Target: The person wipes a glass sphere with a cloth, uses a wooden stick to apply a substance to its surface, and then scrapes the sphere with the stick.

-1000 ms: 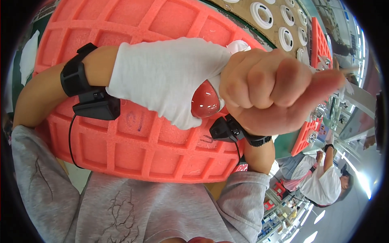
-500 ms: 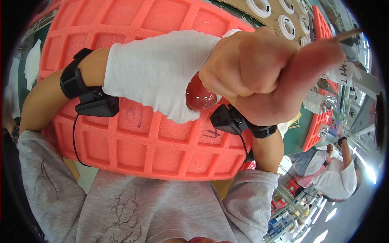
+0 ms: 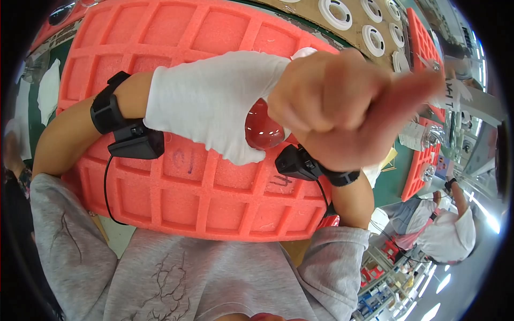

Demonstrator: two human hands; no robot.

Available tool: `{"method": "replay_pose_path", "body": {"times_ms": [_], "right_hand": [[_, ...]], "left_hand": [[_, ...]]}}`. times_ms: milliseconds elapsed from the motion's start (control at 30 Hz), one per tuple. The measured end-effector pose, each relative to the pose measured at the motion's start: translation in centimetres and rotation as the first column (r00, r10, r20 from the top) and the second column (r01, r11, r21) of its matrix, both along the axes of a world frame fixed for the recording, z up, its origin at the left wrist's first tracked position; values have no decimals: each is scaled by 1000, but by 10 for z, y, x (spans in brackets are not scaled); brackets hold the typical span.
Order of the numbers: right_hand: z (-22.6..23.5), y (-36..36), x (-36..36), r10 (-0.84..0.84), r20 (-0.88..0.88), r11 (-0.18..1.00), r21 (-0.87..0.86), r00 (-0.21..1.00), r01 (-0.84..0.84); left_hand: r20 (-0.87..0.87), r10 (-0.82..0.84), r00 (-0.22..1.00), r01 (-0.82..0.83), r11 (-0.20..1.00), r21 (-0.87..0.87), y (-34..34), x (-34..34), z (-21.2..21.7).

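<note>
L hand (image 3: 214, 109), gloved, clamped on red ball (image 3: 263, 131) over foam tray (image 3: 176, 187) | R hand (image 3: 342, 107) fisted, empty, beside ball

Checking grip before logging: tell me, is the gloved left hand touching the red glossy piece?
Touching: the head view shows the left hand in its white glove wrapped around the red glossy piece.

This is a factory assembly floor. Under and behind the curled fingers (image 3: 321, 101) lies a red foam tray (image 3: 176, 182) of square cells, on a green bench (image 3: 391, 184). Beyond the fingers, a cardboard sheet (image 3: 321, 21) carries rows of white rings (image 3: 335, 9). More red trays (image 3: 423, 160) lie to their right. Farther right and lower, another person in a white cap (image 3: 450, 238) works beside racks of small bins (image 3: 383, 278), under strip lights.
</note>
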State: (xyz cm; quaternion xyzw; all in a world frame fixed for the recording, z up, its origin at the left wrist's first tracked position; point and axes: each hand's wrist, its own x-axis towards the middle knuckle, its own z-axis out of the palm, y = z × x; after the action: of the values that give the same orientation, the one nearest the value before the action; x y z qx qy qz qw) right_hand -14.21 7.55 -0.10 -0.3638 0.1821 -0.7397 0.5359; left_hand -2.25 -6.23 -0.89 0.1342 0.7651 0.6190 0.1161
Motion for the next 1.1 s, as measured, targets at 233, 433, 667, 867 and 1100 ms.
{"method": "replay_pose_path", "body": {"times_ms": [233, 433, 667, 867, 1100], "right_hand": [[7, 2, 12, -69, -235, 998, -3, 969, 70], [6, 5, 20, -131, -447, 991, -69, 885, 112], [5, -3, 11, -41, -168, 993, -120, 985, 21], [7, -2, 19, -176, -391, 976, -188, 903, 108], [6, -4, 21, -111, -155, 984, -153, 982, 87]], "left_hand": [[-285, 157, 945, -160, 987, 13, 4, -1, -19], [-225, 79, 971, -89, 995, -33, 0, 3, -19], [-138, 107, 985, -109, 994, -11, 1, 4, -12], [-193, 79, 978, -89, 995, -45, 1, 4, -20], [-82, 69, 994, -70, 997, -14, -1, 5, -14]]}}
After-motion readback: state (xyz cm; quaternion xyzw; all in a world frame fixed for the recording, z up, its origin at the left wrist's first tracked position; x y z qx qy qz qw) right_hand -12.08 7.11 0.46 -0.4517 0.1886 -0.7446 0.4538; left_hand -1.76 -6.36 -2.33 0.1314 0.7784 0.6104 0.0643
